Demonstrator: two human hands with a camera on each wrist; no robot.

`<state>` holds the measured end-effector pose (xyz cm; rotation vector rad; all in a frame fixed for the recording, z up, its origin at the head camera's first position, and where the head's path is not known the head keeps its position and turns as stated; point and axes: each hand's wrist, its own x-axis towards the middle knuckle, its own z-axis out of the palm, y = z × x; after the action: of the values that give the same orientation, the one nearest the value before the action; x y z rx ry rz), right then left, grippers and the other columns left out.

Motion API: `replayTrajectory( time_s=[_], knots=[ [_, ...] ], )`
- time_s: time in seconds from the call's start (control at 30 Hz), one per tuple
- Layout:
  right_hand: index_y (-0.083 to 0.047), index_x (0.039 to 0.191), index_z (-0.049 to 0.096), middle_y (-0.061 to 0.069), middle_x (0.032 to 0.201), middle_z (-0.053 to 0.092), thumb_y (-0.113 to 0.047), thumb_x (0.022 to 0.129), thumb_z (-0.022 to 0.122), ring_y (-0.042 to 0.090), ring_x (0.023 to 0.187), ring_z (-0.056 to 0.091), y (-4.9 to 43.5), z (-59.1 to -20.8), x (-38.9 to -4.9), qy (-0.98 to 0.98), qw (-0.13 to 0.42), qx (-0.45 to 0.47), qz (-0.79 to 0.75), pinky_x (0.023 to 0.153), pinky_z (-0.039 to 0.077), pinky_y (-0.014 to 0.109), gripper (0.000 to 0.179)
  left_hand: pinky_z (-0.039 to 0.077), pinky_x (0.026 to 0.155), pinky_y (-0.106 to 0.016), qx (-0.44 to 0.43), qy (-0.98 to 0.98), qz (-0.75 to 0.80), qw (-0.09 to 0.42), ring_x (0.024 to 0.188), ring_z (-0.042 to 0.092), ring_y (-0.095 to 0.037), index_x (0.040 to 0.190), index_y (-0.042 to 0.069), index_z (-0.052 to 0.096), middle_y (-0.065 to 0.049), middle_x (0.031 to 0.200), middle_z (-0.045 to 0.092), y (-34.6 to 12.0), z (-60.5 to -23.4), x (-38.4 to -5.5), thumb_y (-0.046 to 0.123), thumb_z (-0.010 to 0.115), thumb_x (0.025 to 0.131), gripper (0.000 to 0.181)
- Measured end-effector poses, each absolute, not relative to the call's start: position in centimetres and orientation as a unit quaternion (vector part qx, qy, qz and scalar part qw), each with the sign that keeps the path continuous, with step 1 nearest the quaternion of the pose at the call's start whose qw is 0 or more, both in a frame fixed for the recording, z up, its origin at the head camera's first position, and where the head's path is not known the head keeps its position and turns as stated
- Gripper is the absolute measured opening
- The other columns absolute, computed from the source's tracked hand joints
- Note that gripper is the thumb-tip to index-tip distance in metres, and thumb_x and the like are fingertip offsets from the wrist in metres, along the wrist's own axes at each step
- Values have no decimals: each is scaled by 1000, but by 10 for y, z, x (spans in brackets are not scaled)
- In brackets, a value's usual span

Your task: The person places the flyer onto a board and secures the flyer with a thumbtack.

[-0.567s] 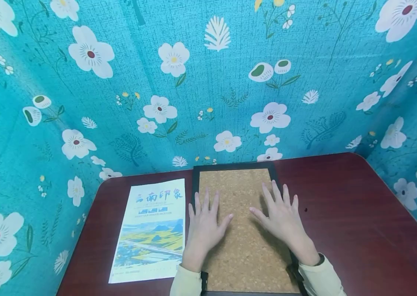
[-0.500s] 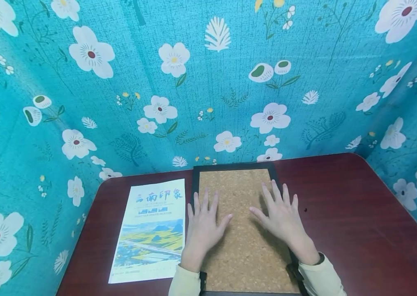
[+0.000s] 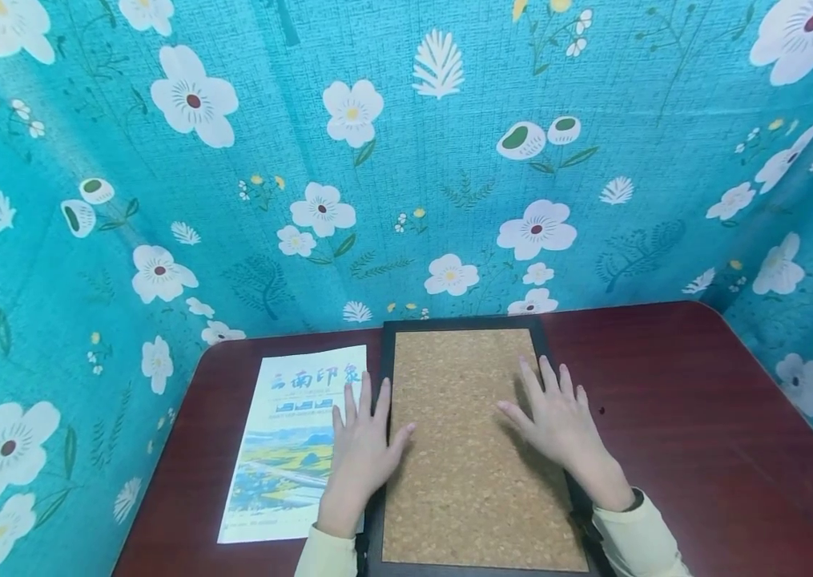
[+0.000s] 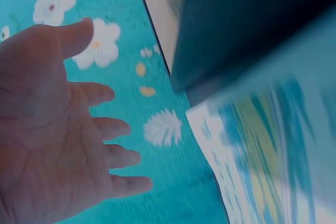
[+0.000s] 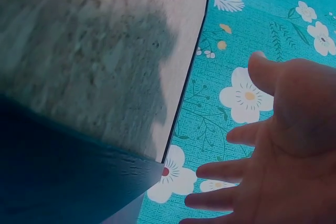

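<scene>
A cork board (image 3: 471, 505) with a black frame (image 3: 467, 324) lies flat on the table. To its left is a printed sheet (image 3: 276, 481) with a landscape picture and large Chinese characters. My left hand (image 3: 360, 457), fingers spread, is over the gap between sheet and board, covering part of both. Above the board's right edge is my right hand (image 3: 568, 425), fingers also spread, its shadow falling on the cork. Both wrist views show bare palms with extended fingers: the left palm (image 4: 47, 129) and the right palm (image 5: 289, 140). Neither hand holds anything.
The dark red table (image 3: 694, 441) extends to the right of the board, with a small dark spot (image 3: 601, 410) on it. A turquoise floral curtain (image 3: 392, 128) hangs behind the table and along both sides.
My left hand has moved left, from over the cork to the sheet's right edge. The right hand stays over the board's right side. The head view has shifted slightly.
</scene>
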<state>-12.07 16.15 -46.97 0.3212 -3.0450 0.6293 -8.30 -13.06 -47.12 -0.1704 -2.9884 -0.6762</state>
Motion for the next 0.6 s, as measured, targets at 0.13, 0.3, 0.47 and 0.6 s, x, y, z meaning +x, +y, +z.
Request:
replayTrajectory(
  time_s=[0.13,0.3,0.47,0.6],
  knots=[
    [0,161,29,41,158,27,-45,102,63,68,142,23,165,-472,-120,-975,0,99,201,104,24,84,81,18,115,-75,-29,-976,-215,29,152,13,-55,160,4,36,-28,167,20,-152,-471,-79,36,62,103,70],
    [1,161,29,42,157,28,-46,101,65,69,139,26,170,-475,-122,-975,-8,100,197,102,28,83,83,21,112,-78,14,-984,-180,4,148,17,-60,159,0,36,-33,165,21,-187,-476,-75,32,61,104,69],
    [2,159,32,45,154,30,-50,100,65,70,136,30,181,-476,-124,-975,-24,97,200,99,32,83,85,19,110,-80,72,-983,-161,-43,145,16,-66,158,-5,33,-39,162,19,-224,-480,-67,15,54,103,62],
    [7,157,31,47,149,34,-47,101,64,68,132,38,191,-477,-128,-975,-33,96,197,95,39,80,85,15,108,-82,113,-975,-175,-81,143,9,-69,158,-8,28,-43,160,11,-255,-481,-60,2,53,96,67]
  ],
)
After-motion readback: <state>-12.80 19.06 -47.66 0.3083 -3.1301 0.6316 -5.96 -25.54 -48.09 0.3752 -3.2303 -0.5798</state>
